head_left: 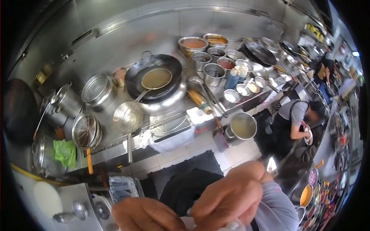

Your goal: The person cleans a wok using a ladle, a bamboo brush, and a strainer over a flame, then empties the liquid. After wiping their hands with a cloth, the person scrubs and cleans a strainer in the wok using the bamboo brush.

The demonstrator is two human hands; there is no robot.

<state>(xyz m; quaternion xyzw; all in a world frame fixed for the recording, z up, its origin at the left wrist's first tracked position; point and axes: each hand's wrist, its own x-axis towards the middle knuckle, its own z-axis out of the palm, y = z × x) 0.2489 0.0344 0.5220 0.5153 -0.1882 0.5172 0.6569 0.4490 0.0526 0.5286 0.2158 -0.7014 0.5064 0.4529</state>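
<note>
1. In the head view, a thin, white, crumpled material (189, 222) is seen at the bottom edge, between and beneath the two bare hands (whether it is cloth or plastic cannot be told).
2. The left hand (148, 215) is curled inward beside it; its fingertips are hidden, so whether anything is gripped there cannot be told.
3. The right hand (229, 196) is nearly closed, with the material held beneath its bent fingers; a grey sleeve (275, 208) is seen behind it.
4. Near the left hand, a stack of clear, film-wrapped containers (123, 186) is seen on the floor side of a steel counter (79, 192).
5. Beyond the hands, a round, black metal wok (133, 75) is set on the steel range, with a round, fine-mesh strainer (157, 79) resting in it.
6. A perforated steel skimmer (128, 117) is laid in front of the wok.
7. A two-handled steel pot (243, 127) is filled with cloudy liquid, and a white plate (308, 136) is held by a co-worker (293, 119).
</note>
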